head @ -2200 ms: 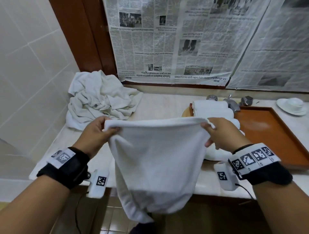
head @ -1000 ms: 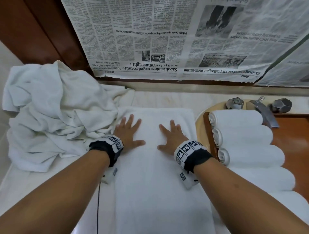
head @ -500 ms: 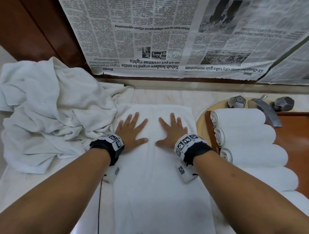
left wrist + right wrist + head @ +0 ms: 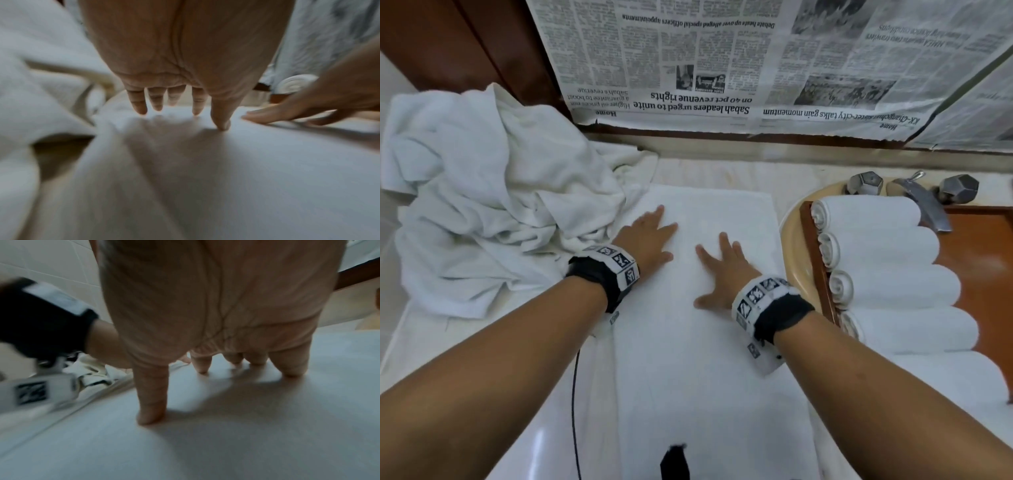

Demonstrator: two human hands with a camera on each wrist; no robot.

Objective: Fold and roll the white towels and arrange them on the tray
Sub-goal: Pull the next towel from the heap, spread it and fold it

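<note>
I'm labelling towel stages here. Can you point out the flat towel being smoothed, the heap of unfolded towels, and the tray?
flat towel [image 4: 705, 370], head view, its bare middle.
heap of unfolded towels [image 4: 482, 192], head view, crumpled centre.
tray [image 4: 983, 260], head view, bare wooden floor.

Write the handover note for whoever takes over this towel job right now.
Left hand: open, fingers flat, pressing the folded white towel lying on the pale counter.
Right hand: open, flat on the same towel, beside the left.
Done: at least five rolled white towels lie side by side at the left end of the brown wooden tray.
Left: roll this flat towel and put it on the tray; then work through the crumpled heap of white towels to the left.
</note>
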